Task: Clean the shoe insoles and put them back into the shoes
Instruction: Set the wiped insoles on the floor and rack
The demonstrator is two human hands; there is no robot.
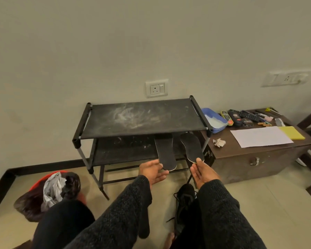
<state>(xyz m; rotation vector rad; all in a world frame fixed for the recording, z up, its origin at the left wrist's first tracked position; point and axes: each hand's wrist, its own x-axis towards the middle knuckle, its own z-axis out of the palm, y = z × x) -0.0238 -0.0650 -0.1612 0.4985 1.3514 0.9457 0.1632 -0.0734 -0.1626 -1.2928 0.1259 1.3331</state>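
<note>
Currently: your blue tub [216, 121] on the wooden chest [258, 155] holds something white. Rack [142, 119], lower shelf: two insoles lie side by side, toes outward. Your left hand [152, 172], palm up and fingers loose, touches the left insole [166, 155]; your right hand [202, 170] thumb rests on the right insole [191, 147]. Black shoe [184, 200] sits below on the floor.

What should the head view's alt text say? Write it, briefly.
Two open hands, left hand and right hand, touch two dark insoles overhanging a dusty black rack's lower shelf; a black shoe sits on the floor below.
</note>
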